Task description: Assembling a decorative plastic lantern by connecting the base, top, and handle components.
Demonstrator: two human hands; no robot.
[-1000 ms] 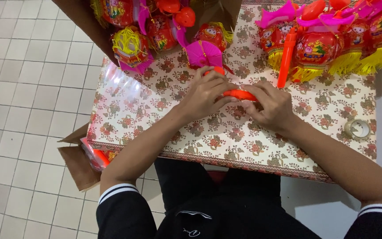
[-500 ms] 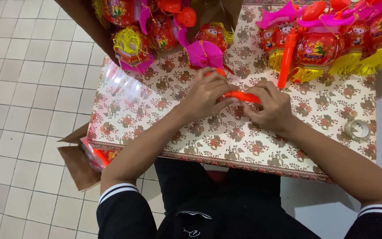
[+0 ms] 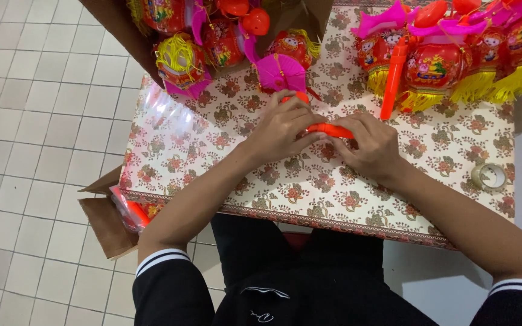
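Smooth orange plastic stick [image 3: 331, 129] lies on the glossy floral tablecloth [image 3: 309, 187], mid-table. My left hand [image 3: 282, 130] and right hand [image 3: 370, 145] both curl narrowly around it, fingers pinching its ends. Tasselled red lanterns [image 3: 436, 63] behind.

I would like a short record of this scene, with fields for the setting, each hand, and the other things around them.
Setting: table with a floral cloth, tiled floor beside it
Left hand: grips the left end of an orange plastic stick
Right hand: grips the right end of the same stick
Behind the hands: red lanterns with yellow fringes and pink parts
Right edge: tape roll
Lower left: open cardboard box holding orange parts
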